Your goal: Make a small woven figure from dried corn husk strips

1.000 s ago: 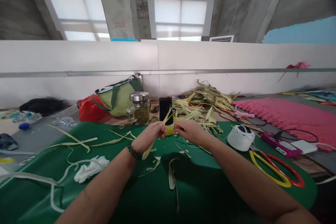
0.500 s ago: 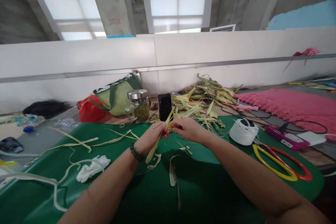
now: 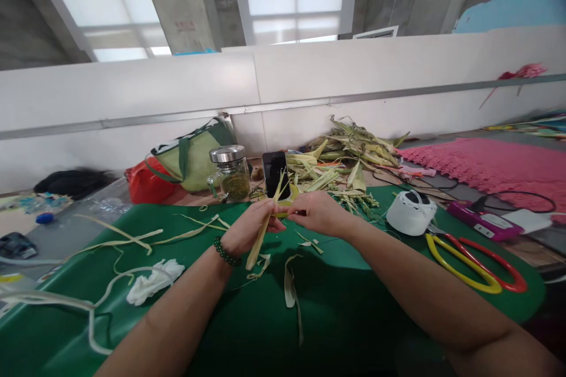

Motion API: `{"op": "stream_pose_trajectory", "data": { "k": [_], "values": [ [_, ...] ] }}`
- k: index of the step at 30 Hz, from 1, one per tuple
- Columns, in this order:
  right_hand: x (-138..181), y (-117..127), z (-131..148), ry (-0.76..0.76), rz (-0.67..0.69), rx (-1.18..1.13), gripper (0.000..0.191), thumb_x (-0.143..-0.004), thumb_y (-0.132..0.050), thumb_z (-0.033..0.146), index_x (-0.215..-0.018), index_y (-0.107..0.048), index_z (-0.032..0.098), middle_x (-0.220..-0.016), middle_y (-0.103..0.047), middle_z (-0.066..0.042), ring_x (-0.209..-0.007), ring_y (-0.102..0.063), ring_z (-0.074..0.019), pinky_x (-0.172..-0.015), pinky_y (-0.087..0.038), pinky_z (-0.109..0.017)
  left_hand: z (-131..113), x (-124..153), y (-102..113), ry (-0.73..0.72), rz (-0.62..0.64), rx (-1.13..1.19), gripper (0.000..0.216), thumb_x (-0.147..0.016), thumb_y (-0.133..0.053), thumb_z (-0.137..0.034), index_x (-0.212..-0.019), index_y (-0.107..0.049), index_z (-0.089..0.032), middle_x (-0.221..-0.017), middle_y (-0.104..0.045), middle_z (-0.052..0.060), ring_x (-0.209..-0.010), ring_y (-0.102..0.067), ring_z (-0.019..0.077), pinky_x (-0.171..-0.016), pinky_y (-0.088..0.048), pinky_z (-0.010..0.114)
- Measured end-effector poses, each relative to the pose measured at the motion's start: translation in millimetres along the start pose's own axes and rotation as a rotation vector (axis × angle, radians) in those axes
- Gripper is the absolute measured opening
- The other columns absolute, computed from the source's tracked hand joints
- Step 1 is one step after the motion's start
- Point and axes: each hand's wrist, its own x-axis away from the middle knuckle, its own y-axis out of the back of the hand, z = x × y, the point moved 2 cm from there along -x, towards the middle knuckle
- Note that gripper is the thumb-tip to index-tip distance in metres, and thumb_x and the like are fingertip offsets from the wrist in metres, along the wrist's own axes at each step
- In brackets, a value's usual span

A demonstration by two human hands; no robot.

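Observation:
My left hand (image 3: 252,225), with a green bead bracelet (image 3: 226,252) at its wrist, is closed on pale corn husk strips (image 3: 260,240). One strip hangs down below the fingers and thin ends stick up above them. My right hand (image 3: 316,213) meets it from the right, its fingers pinched on a yellow-green piece of husk (image 3: 283,210) that spans the short gap between the hands. Right behind them a dark phone (image 3: 275,172) stands upright. Loose husk scraps (image 3: 289,285) lie on the green mat (image 3: 354,306) below.
A lidded glass jar (image 3: 232,179) and a green bag (image 3: 197,156) stand behind, left. Husks (image 3: 354,147) are heaped at the back. A white twine roll (image 3: 409,213), large scissors (image 3: 469,271) and a purple power strip (image 3: 484,221) lie right. Crumpled tissue (image 3: 154,283) and white tubing (image 3: 48,300) lie left.
The view has tilted and shifted slightly. My right hand has turned a little and the piece of husk between the hands is stretched more level. Both hands keep their hold.

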Motion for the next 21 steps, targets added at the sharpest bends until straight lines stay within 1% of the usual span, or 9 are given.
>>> {"op": "stream_pose_trajectory", "data": {
  "k": [3, 5, 9, 12, 15, 18, 19, 21],
  "values": [
    [0, -1, 3, 0.005, -0.013, 0.001, 0.018, -0.083, -0.055, 0.020, -0.079, -0.073, 0.017, -0.077, -0.070, -0.004, -0.071, -0.059, -0.0150, -0.060, -0.032, -0.022, 5, 0, -5, 0.013, 0.034, -0.075, 0.024, -0.078, -0.053, -0.038, -0.065, -0.050, -0.018, -0.059, -0.056, -0.001, -0.053, -0.055, 0.0126, -0.056, -0.044, 0.026],
    [0, -1, 3, -0.006, -0.015, -0.017, 0.016, -0.081, -0.057, 0.017, -0.080, -0.073, 0.017, -0.078, -0.071, -0.004, -0.073, -0.060, -0.0151, -0.061, -0.033, -0.022, 6, 0, -7, -0.017, 0.034, -0.123, 0.023, -0.079, -0.051, -0.036, -0.064, -0.051, -0.017, -0.057, -0.052, -0.002, -0.051, -0.050, 0.0105, -0.053, -0.040, 0.023],
    [-1, 3, -3, -0.022, -0.005, -0.084, 0.014, -0.080, -0.057, 0.016, -0.077, -0.071, 0.016, -0.073, -0.069, -0.003, -0.067, -0.057, -0.0136, -0.058, -0.033, -0.022, 3, 0, -5, -0.095, 0.007, -0.154, 0.022, -0.078, -0.049, -0.034, -0.066, -0.052, -0.017, -0.054, -0.040, -0.005, -0.049, -0.035, 0.0086, -0.048, -0.030, 0.021],
    [1, 9, -7, -0.015, -0.048, -0.183, 0.013, -0.080, -0.058, 0.015, -0.076, -0.070, 0.014, -0.070, -0.067, -0.002, -0.064, -0.056, -0.0118, -0.058, -0.034, -0.020, 1, 1, -2, -0.098, 0.045, -0.202, 0.025, -0.078, -0.049, -0.038, -0.067, -0.053, -0.016, -0.053, -0.036, -0.005, -0.050, -0.031, 0.0093, -0.048, -0.027, 0.022],
    [4, 18, -8, 0.034, -0.124, -0.255, 0.013, -0.080, -0.059, 0.015, -0.073, -0.070, 0.015, -0.068, -0.065, -0.002, -0.062, -0.055, -0.0108, -0.058, -0.035, -0.020, -1, 3, -3, -0.045, 0.167, -0.267, 0.029, -0.077, -0.051, -0.043, -0.067, -0.054, -0.015, -0.053, -0.033, -0.006, -0.050, -0.029, 0.0094, -0.049, -0.025, 0.023],
    [8, 27, -10, 0.072, -0.166, -0.324, 0.012, -0.079, -0.061, 0.018, -0.071, -0.069, 0.015, -0.068, -0.063, -0.001, -0.061, -0.053, -0.0104, -0.058, -0.036, -0.021, -4, 8, -6, 0.000, 0.329, -0.367, 0.034, -0.077, -0.053, -0.046, -0.062, -0.051, -0.016, -0.056, -0.036, -0.005, -0.052, -0.031, 0.0094, -0.050, -0.025, 0.024],
    [9, 29, -12, 0.064, -0.151, -0.365, 0.012, -0.078, -0.062, 0.019, -0.071, -0.069, 0.015, -0.067, -0.063, -0.001, -0.061, -0.053, -0.0104, -0.058, -0.036, -0.021, -5, 10, -7, 0.017, 0.398, -0.401, 0.036, -0.077, -0.053, -0.047, -0.061, -0.051, -0.016, -0.056, -0.036, -0.004, -0.053, -0.031, 0.0095, -0.051, -0.024, 0.025],
    [8, 29, -19, 0.028, -0.061, -0.487, 0.013, -0.077, -0.063, 0.024, -0.072, -0.069, 0.014, -0.065, -0.062, -0.001, -0.059, -0.052, -0.0105, -0.056, -0.037, -0.022, -7, 16, -10, 0.060, 0.555, -0.418, 0.038, -0.078, -0.054, -0.049, -0.061, -0.052, -0.015, -0.056, -0.035, -0.004, -0.053, -0.029, 0.0095, -0.051, -0.022, 0.025]
  ]
}}
